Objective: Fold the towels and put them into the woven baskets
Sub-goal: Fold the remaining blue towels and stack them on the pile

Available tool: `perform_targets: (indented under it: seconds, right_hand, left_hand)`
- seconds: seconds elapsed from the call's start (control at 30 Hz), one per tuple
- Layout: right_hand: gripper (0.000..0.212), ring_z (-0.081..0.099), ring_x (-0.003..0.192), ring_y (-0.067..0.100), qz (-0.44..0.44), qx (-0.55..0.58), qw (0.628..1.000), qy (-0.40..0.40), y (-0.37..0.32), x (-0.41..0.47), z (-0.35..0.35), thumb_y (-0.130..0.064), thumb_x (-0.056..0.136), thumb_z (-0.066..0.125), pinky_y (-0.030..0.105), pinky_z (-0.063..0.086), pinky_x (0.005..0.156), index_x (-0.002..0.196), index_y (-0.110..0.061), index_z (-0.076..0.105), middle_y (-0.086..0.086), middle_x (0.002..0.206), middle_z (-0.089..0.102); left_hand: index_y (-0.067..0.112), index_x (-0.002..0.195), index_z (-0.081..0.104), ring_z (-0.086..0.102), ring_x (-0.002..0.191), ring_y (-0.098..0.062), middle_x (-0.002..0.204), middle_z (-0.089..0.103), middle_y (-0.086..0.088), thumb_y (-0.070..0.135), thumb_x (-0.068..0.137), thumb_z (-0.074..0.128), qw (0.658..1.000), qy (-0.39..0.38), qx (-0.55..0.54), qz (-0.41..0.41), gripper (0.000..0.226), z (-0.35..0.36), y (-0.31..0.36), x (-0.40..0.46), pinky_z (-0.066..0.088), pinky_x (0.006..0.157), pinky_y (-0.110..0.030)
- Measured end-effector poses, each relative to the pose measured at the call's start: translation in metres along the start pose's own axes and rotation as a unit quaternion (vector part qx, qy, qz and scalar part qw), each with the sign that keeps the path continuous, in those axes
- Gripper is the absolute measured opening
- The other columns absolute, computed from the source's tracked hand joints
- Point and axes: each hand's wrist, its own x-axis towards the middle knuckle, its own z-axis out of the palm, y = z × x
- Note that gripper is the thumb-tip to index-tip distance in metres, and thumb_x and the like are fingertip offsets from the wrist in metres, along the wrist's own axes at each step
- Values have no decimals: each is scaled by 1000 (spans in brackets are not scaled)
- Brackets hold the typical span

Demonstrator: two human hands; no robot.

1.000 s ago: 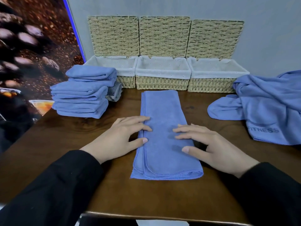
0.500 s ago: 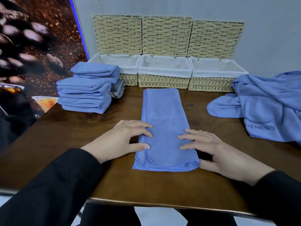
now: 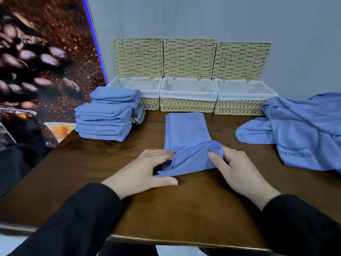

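table (image 3: pixel 77 174) of dark wood fills the middle of the view, set against a grey wall (image 3: pixel 203 17) with a coffee-bean poster (image 3: pixel 36 58) on the left. loose towels (image 3: pixel 302 133) lie heaped at the right edge of the table, one printed with "fitness". three woven baskets (image 3: pixel 187 105) with pale liners stand in a row along the back, lids propped upright against the wall behind them. stack of folded towels (image 3: pixel 105 117) sits at the back left, just in front of the leftmost basket. blue towel (image 3: pixel 186 130) lies in a long strip in the centre, its far end close to the middle basket and its near end lifted and curled back over itself. right hand (image 3: pixel 239 172) pinches that raised near end, thumb on the near face and fingers hidden behind the fold. left hand (image 3: pixel 145 172) holds the towel's near left corner, fingers curled on top of the cloth and thumb stretched along the tabletop beneath the edge. both wrists come out of black sleeves (image 3: pixel 60 226).
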Motion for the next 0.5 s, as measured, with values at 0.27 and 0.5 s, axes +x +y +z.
perform_targets:
  seconds: [0.27,0.5]
  right_hand:
    - [19,74,98,11,49,198,978,-46,-14,0,-17,-21,99,60,22,57,81,109,-23,75,-8,104,78]
    - [16,76,92,23,106,196,975,-22,-2,51,-20,-28,98,65,41,59,78,93,-19,78,0,95,79]
  left_hand:
    - [19,112,75,70,107,-15,112,76,0,20,98,65,946,47,-312,-75,17,-11,16,-2,55,92,-30]
    - [13,113,76,72,108,-20,112,76,-2,14,98,63,916,88,-369,-133,20,-28,11,46,53,98,-37]
